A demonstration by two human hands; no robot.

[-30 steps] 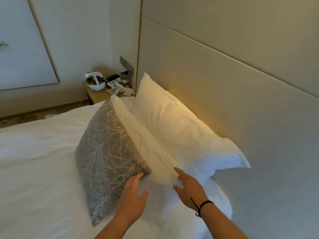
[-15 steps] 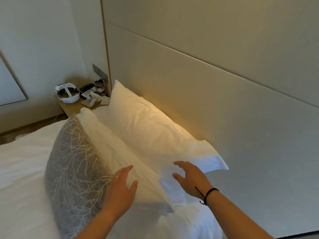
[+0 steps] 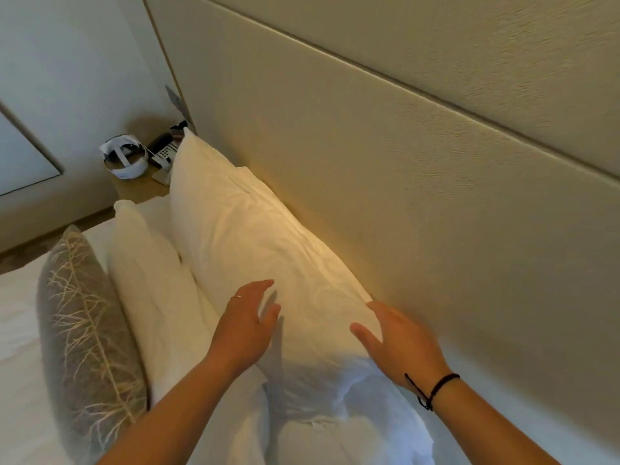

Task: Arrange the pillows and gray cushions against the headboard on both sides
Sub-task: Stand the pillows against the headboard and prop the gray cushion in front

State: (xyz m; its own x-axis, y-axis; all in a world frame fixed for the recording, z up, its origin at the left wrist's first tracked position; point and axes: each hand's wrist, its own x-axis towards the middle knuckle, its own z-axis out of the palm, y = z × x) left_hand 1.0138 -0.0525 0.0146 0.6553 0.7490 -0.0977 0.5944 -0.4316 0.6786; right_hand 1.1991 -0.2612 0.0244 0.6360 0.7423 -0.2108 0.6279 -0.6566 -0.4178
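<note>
At the far left the white bed [image 3: 20, 317] spreads out, and a gray cushion [image 3: 84, 337] with a pale branch pattern stands on it on edge, tilted a little toward the headboard. Just beside it, touching its back, a white front pillow [image 3: 147, 290] leans the same way. Behind that, the back pillow [image 3: 255, 250] stands on its long edge, its back against the beige headboard [image 3: 419, 203], warm light falling along its top.

Up in the corner, past the pillows, a wooden bedside bench [image 3: 141, 187] carries a white headset [image 3: 125, 159] and a phone with a keypad [image 3: 164, 151], partly hidden by the top corner of the back pillow.

The left hand [image 3: 246, 327] reaches in over the near end of the back pillow, its grip apart: fingers straight and close together, thumb out to the side, a thin ring on one finger. Whether the palm touches the cloth I cannot tell; it casts a shadow just beside it on the pillow.

To the right, the right hand [image 3: 399, 344] lies with its grip apart as well, fingers straight, at the pillow's upper edge where it meets the headboard. A black cord bracelet [image 3: 432, 391] circles that wrist. Below both hands the pillow's near end sags in folds.
</note>
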